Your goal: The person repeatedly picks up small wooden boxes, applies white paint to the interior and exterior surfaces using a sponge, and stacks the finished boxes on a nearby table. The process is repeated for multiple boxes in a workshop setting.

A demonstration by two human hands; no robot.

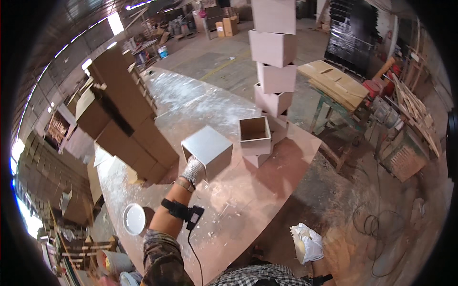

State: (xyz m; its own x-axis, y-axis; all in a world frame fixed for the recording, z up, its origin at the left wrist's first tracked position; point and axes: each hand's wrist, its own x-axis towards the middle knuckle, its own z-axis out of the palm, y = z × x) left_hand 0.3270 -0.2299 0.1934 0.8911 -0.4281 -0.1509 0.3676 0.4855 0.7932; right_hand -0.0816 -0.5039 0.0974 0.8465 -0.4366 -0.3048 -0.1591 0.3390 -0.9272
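Note:
My left hand [194,170], in a knitted glove, reaches into the open side of a square box [208,141] with a pale grey top face. It grips the box at that opening, though the fingertips are hidden inside. The box is on the work table [238,214]. My right hand [312,244], in a white glove, is low at the right, beyond the table's edge. Its fingers are closed around a flat, pale yellow piece [299,249], too little of which shows to name it. A white round tub [134,219] stands left of my left forearm.
Right of the held box are an open-topped box [254,129] and a tall, uneven stack of pinkish-white boxes [274,76]. Brown boxes [138,148] are piled at the left. Boards lie on a green stand [334,83]; a cable [374,221] loops over the floor at right.

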